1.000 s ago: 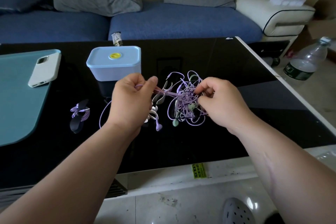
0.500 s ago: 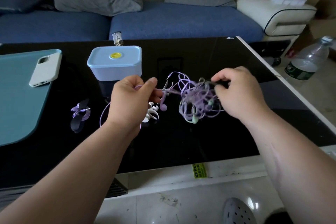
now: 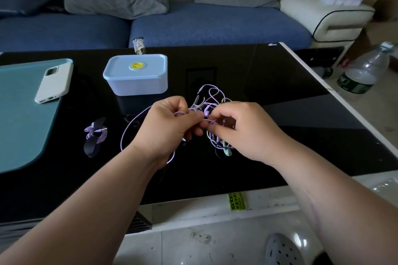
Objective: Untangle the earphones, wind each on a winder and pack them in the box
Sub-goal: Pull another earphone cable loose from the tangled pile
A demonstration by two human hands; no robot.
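A tangle of purple earphone cords (image 3: 212,99) hangs over the black table (image 3: 258,84) between my hands, with a green earbud (image 3: 227,152) dangling below. My left hand (image 3: 165,125) pinches a purple cord, and a loop of it trails down to the left. My right hand (image 3: 243,129) pinches the tangle close beside the left fingertips. A light blue box (image 3: 136,77) with a closed lid and yellow spot stands behind my hands. One purple earphone wound on a dark winder (image 3: 94,135) lies at the left. White winders are mostly hidden under my hands.
A white phone (image 3: 55,82) lies on a teal mat (image 3: 19,118) at the left. A blue sofa (image 3: 193,26) with grey cushions runs behind the table. A plastic bottle (image 3: 364,71) stands on the floor at the right. The table's white right edge slants toward me.
My right hand has moved left and down, back to my left hand, bringing the tangle with it. The two hands now almost touch. The left hand stayed nearly in place.
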